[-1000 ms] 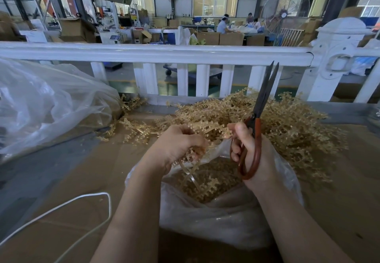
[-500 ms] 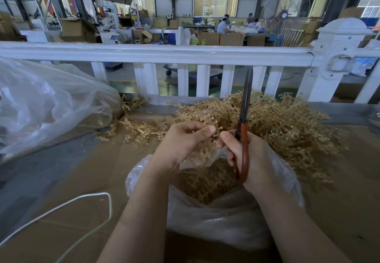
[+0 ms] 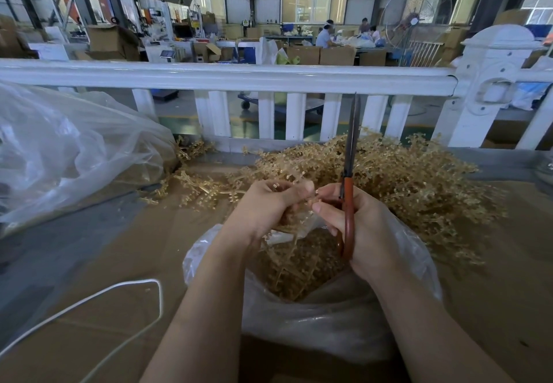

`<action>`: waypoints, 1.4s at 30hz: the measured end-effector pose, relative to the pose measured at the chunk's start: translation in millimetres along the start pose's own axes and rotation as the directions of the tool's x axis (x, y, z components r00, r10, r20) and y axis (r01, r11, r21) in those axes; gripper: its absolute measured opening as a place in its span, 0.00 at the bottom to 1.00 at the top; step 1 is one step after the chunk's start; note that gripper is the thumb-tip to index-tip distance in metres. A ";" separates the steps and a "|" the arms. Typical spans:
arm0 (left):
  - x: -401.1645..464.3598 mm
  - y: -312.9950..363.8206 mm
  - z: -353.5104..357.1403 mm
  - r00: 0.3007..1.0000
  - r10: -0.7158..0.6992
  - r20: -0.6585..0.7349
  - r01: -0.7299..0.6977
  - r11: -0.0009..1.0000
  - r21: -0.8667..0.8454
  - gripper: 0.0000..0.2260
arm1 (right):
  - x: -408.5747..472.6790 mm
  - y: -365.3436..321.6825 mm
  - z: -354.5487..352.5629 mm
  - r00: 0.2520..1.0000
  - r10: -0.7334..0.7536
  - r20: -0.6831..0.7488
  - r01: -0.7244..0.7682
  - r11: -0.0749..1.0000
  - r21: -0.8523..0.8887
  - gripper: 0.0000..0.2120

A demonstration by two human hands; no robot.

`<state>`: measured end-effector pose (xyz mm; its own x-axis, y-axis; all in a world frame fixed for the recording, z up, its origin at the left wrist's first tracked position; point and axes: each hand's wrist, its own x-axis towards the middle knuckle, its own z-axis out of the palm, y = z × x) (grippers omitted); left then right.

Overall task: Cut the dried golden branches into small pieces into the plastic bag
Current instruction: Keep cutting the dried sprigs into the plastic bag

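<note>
Item one, your plastic bag point(image 3: 314, 325): open-mouthed on the brown table point(image 3: 98, 263), cut golden pieces point(image 3: 302, 266) inside, its far rim hidden behind both your hands. Item two, your left hand point(image 3: 266, 206), above the bag's mouth: fingers curled and pinched on a golden sprig point(image 3: 311, 201), mostly concealed in the grip; your right hand point(image 3: 356, 227), touching it fingertip to fingertip, is wrapped round the orange handles of the scissors point(image 3: 348, 179), blades together and pointing up. Item three, dried golden branches point(image 3: 404, 179): heaped just beyond the bag, below the white railing point(image 3: 227, 77).
</note>
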<state>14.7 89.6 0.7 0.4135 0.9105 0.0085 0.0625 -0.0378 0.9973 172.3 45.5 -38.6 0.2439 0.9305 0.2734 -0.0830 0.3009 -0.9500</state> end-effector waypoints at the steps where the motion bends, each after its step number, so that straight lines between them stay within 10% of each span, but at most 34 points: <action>1: -1.0 0.4 -1.7 0.999 -0.001 0.039 0.002 1.000 -0.022 0.10 | 0.3 0.2 -0.4 1.000 0.000 0.002 0.000 1.000 -0.006 0.05; 22: 1.6 -3.7 -6.8 0.991 0.099 -0.094 -0.110 0.987 -0.114 0.10 | -8.4 -11.0 7.0 0.986 -0.164 -0.042 0.133 0.901 -0.413 0.11; 33: 3.8 -5.0 -15.0 0.960 0.124 -0.252 -0.192 0.945 -0.265 0.09 | -5.8 5.3 7.1 0.975 -0.222 0.018 0.136 0.530 -0.837 0.31; 42: 5.5 -8.0 -17.5 0.947 0.147 -0.285 -0.218 0.947 -0.236 0.16 | -4.4 8.9 7.0 0.969 -0.239 0.065 0.167 0.439 -0.883 0.34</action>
<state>0.6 102.1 -5.9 0.1421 0.9741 0.1758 -0.2458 -0.1373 0.9595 163.7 45.5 -47.2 0.1935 0.8433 0.5014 0.8573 0.1032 -0.5044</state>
